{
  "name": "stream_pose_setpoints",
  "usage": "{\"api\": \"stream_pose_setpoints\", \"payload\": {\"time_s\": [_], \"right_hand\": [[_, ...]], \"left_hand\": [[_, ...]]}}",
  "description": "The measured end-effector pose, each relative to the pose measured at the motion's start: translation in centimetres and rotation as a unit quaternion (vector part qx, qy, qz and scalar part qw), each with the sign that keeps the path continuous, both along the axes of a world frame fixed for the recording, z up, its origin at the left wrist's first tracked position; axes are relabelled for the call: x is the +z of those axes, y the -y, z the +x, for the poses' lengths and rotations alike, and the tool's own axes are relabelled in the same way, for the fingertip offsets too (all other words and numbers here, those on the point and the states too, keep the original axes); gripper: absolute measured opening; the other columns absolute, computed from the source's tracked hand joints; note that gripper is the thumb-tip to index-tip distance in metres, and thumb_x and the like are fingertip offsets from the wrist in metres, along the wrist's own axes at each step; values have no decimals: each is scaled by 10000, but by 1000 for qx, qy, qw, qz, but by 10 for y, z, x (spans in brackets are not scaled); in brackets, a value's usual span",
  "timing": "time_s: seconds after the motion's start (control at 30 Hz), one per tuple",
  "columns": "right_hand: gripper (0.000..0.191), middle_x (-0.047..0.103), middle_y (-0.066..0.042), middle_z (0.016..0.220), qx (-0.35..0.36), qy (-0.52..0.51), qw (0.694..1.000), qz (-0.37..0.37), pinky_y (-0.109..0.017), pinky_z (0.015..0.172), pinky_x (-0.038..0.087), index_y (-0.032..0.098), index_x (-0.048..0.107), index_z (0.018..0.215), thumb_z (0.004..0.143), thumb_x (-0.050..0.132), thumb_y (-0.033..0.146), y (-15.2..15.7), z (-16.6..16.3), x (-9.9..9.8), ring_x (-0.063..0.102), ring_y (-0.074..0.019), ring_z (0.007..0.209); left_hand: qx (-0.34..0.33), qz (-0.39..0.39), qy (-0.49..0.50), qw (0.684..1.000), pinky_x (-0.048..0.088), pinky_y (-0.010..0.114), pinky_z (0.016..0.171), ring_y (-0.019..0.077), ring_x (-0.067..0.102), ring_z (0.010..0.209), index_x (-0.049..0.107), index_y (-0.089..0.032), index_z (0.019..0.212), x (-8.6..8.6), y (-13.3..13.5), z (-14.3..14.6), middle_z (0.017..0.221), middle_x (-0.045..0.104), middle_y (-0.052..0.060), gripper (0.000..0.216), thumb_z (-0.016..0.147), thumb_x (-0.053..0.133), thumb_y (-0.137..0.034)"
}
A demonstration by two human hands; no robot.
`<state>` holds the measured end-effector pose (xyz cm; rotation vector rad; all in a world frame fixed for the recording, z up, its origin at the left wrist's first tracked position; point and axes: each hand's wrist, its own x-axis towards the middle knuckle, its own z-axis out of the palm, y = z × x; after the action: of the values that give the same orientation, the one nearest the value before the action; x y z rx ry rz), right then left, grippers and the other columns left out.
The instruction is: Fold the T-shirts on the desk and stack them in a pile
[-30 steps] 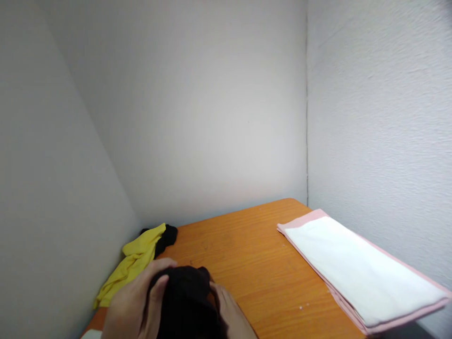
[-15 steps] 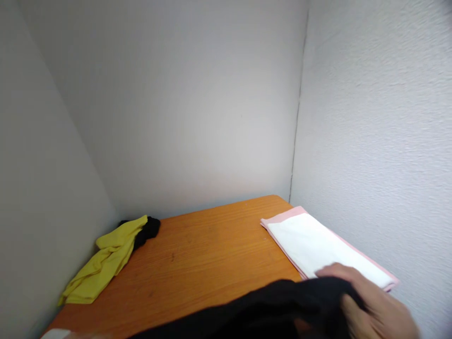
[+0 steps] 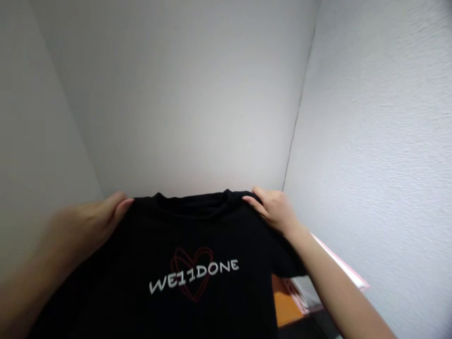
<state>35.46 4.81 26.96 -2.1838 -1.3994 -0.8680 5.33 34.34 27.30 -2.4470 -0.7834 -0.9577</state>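
Observation:
A black T-shirt point(image 3: 212, 235) hangs spread between my two hands, its front toward me. White lettering and a red heart outline are printed across the chest. My left hand point(image 3: 109, 212) pinches the left shoulder, and the forearm blurs a little with motion. On the opposite shoulder my right hand point(image 3: 271, 207) is closed, thumb in front and fingers behind the cloth. The neckline lies between the hands, with its collar up. The shirt's lower part runs out of view at the bottom.
Behind the shirt, a strip of the wooden table point(image 3: 285, 308) shows at lower right. A folded white cloth with pink edging point(image 3: 344, 263) lies there, partly hidden by my right forearm. Pale walls point(image 3: 197, 103) rise at the back and both sides.
The black T-shirt has come up from the bottom edge and is opened out, both hands now holding its shoulders. It covers most of the table; the yellow cloth is out of sight.

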Motion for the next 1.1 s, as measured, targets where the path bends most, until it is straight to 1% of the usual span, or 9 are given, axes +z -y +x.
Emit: {"api": "stream_pose_setpoints", "payload": {"time_s": [0.07,0.13,0.33,0.47,0.6,0.73,0.83,0.97,1.1], "right_hand": [[505,652,-73,818,-37,-37,997,-51,-305,707,419,171,583,1018,998,265,562,-44,21,-19,615,-209,773],[438,640,-142,1053,-50,-61,993,-93,-345,843,415,128,540,1154,1007,336,487,-76,28,-51,591,-247,987],[470,581,-175,1251,-2,-144,966,-215,-404,991,379,126,540,1266,956,474,472,-111,4,-151,510,-289,1189],[772,183,-162,1580,13,-220,930,-294,-571,1119,162,195,316,1490,898,367,688,-118,9,-195,102,-379,1450],[812,0,-80,1610,0,-253,911,-326,-619,1119,-4,255,241,1519,876,260,749,-129,30,-208,-84,-353,1460],[749,375,-177,1497,-37,-222,937,-268,-607,1120,55,168,543,1340,912,240,704,-161,33,-192,140,-385,1441],[529,567,-192,1291,8,-167,969,-183,-499,1083,259,133,617,1191,972,327,518,-192,18,-186,395,-333,1314],[327,627,-139,1150,44,-150,972,-173,-430,977,384,156,632,1107,948,427,356,-218,1,-205,532,-287,1128],[415,550,-115,1335,67,-171,974,-129,-439,1061,323,200,547,1285,938,448,405,-224,5,-234,448,-269,1269]], "left_hand": [[31,-5,-67,997,471,337,767,149,602,713,601,-163,991,-9,-15,38,788,631,-4,676,941,96,-610],[-16,-37,-93,995,466,319,831,193,616,907,560,-140,1096,-35,-29,69,1049,653,76,518,970,200,-492],[-78,-196,-177,961,385,360,1057,231,535,1226,575,-148,1248,-161,-44,103,1330,589,127,465,954,289,-369],[-35,-254,-225,940,210,510,1166,292,234,1454,385,-260,1451,-219,-46,106,1573,281,66,597,917,355,-524],[-7,-280,-244,929,97,567,1175,308,128,1476,341,-299,1463,-230,-52,112,1591,203,47,638,900,338,-599],[-17,-253,-206,945,127,628,1139,390,359,1374,580,-164,1305,-210,-51,137,1432,494,181,578,898,405,-535],[-48,-216,-162,962,262,522,1111,315,494,1255,623,-131,1190,-205,-40,165,1294,595,181,497,960,270,-394],[-84,-212,-138,964,406,405,996,244,556,1147,626,-170,1117,-225,-30,188,1218,627,128,420,953,261,-298],[-91,-236,-130,959,324,417,1119,223,442,1326,547,-193,1281,-249,-43,191,1405,534,87,449,949,306,-375]]}}
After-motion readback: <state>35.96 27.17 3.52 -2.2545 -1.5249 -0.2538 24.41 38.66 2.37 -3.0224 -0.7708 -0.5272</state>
